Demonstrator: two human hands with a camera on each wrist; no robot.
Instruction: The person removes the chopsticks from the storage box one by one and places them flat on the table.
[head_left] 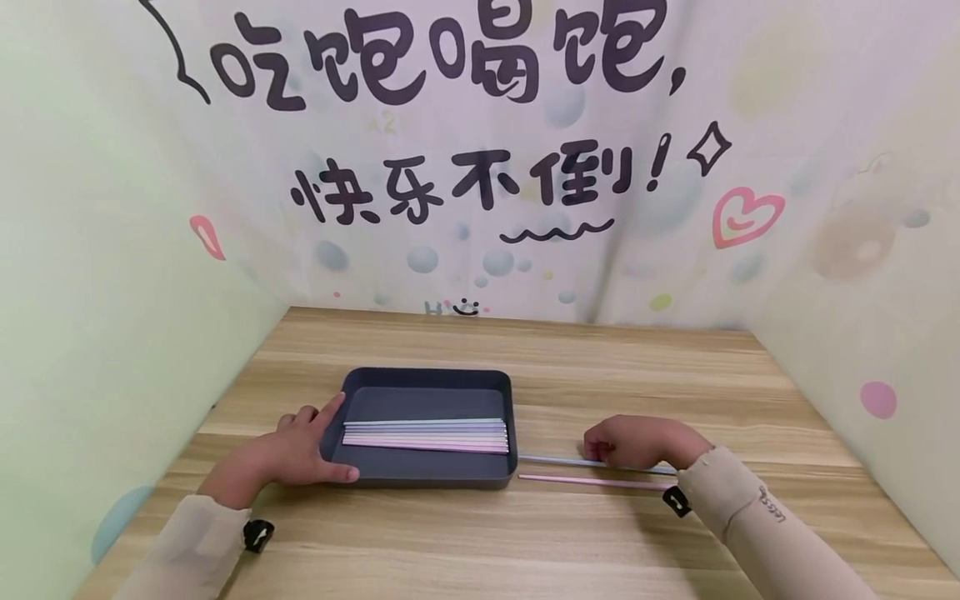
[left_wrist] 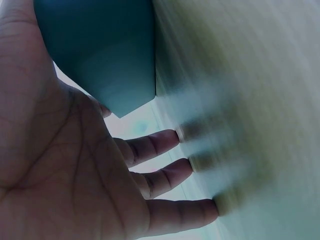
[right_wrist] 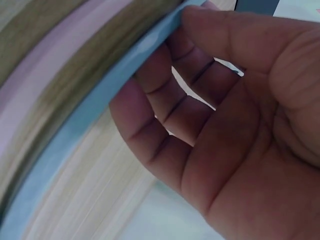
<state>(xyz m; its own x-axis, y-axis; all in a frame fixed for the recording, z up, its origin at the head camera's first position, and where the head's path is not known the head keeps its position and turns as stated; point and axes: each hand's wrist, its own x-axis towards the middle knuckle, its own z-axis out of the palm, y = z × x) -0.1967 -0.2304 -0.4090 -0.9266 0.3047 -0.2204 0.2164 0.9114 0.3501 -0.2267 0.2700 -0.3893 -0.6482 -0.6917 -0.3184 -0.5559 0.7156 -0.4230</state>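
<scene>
A dark grey tray [head_left: 427, 482] stands on the table, with several pastel chopsticks [head_left: 423, 436] lying side by side in it. My left hand [head_left: 300, 450] rests at the tray's left end, thumb at the front corner and index finger toward the back. In the left wrist view, its other fingers [left_wrist: 185, 217] stretch out straight and touch the tabletop. Right of the tray, a blue chopstick [head_left: 551, 460] and a pink chopstick [head_left: 570, 480] lie roughly parallel. My right hand [head_left: 637, 442] pinches the blue one between thumb and curled fingers; the pink one is untouched.
The wood-grain table [head_left: 465, 542] meets a printed curtain [head_left: 465, 267] at its back edge. Pale side panels [head_left: 97, 250] stand to the left and right.
</scene>
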